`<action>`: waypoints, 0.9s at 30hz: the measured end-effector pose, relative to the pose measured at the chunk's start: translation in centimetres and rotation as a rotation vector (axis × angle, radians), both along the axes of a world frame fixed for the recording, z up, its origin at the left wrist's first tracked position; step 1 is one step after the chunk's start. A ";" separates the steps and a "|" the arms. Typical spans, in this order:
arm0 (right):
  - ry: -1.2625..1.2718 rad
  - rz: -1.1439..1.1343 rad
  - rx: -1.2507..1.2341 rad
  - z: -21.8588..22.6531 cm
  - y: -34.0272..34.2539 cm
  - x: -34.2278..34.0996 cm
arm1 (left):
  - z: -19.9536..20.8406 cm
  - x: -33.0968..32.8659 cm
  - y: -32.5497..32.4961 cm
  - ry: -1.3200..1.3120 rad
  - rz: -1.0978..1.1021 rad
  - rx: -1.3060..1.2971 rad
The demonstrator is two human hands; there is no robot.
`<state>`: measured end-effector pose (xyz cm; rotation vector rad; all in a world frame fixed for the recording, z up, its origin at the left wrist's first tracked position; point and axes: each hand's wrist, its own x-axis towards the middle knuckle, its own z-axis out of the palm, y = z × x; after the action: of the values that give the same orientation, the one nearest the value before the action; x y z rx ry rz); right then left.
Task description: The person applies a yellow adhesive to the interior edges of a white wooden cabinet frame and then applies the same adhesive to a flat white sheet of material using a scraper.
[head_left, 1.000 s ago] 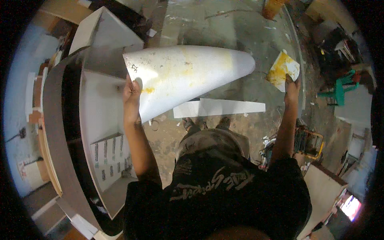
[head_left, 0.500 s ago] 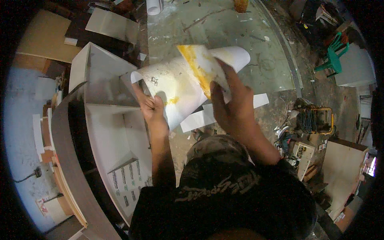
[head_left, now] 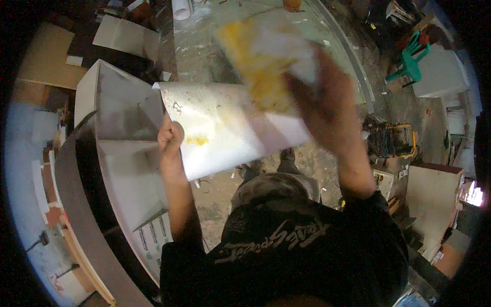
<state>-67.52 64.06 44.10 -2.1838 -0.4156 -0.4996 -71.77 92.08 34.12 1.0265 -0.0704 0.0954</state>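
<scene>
My left hand [head_left: 172,137] is closed on the left edge of a white sheet [head_left: 215,123], its thumb lying on top. The sheet is stretched out in front of me and bears a yellow glue-like smear near that thumb, with faint dark specks further up. Over the sheet's right part, my right hand [head_left: 327,97] grips a flat whitish piece [head_left: 276,51] by its right side. A wide yellow smear covers the left side of this piece. Motion blurs both the hand and the piece, so their exact contact and any touch with the sheet cannot be told.
On my left stands a long open cabinet carcass [head_left: 130,169] with pale inner walls. A greenish board [head_left: 204,56] lies beyond the sheet, with a white roll [head_left: 181,9] at its far end. To the right are a green chair [head_left: 411,59] and a yellow-handled machine [head_left: 391,140].
The white sheet has gone from a loose curl to a flatter spread. My left hand has moved left, while my right hand has swung up and right with the smeared piece.
</scene>
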 end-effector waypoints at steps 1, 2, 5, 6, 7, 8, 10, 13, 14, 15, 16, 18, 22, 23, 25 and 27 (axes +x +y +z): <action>-0.024 -0.041 0.137 -0.2 -1.4 0.9 | 0.4 0.4 0.4 0.061 0.006 -0.036; -0.039 0.039 0.420 0.3 -2.3 0.9 | 0.5 0.9 1.0 0.122 0.013 -0.072; -0.059 -0.099 0.124 -0.4 -7.0 1.6 | 0.0 3.6 3.0 0.206 -0.060 -0.110; -0.058 -0.108 0.119 -1.0 -8.0 1.8 | -1.5 5.6 4.7 0.165 -0.201 -0.069; -0.007 -0.122 0.087 -2.3 -9.0 1.8 | -2.4 7.3 5.1 0.168 -0.205 -0.074; 0.043 -0.139 0.055 -3.4 -9.5 1.8 | -3.1 9.4 5.2 0.201 -0.281 -0.011; 0.084 -0.130 0.022 -4.7 -9.6 1.6 | -5.7 14.7 6.4 0.225 -0.366 0.053; 0.193 -0.124 -0.044 -7.0 -10.3 1.1 | -9.0 22.5 6.3 0.142 -0.436 0.726; 0.260 -0.117 -0.081 -7.7 -10.9 0.9 | -8.1 24.6 4.7 0.061 -0.545 0.863; 0.263 -0.146 -0.091 -8.7 -11.2 0.7 | -8.0 26.2 3.1 -0.021 -0.648 0.994; 0.227 -0.119 -0.064 -9.5 -11.2 1.0 | -8.7 28.3 2.8 0.067 -0.692 1.021; 0.233 -0.067 0.002 -11.9 -11.9 1.3 | -10.2 32.4 2.5 0.011 -0.768 1.047; 0.210 -0.088 0.003 -17.1 -14.0 3.3 | -12.4 35.9 -2.8 -0.212 -0.715 1.318; 0.255 -0.078 0.016 -18.1 -14.2 4.0 | -13.0 36.0 -3.6 -0.266 -0.636 1.446; 0.306 -0.047 0.041 -20.0 -14.8 5.9 | -12.7 35.7 -6.3 -0.281 -0.619 1.320; 0.623 -0.246 0.253 -22.6 -15.7 8.0 | -10.9 33.7 -9.3 -0.159 -0.627 1.182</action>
<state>-59.53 48.39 21.52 -2.0190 0.2436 0.0197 -38.07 82.78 23.23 2.1194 -0.6452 -0.4989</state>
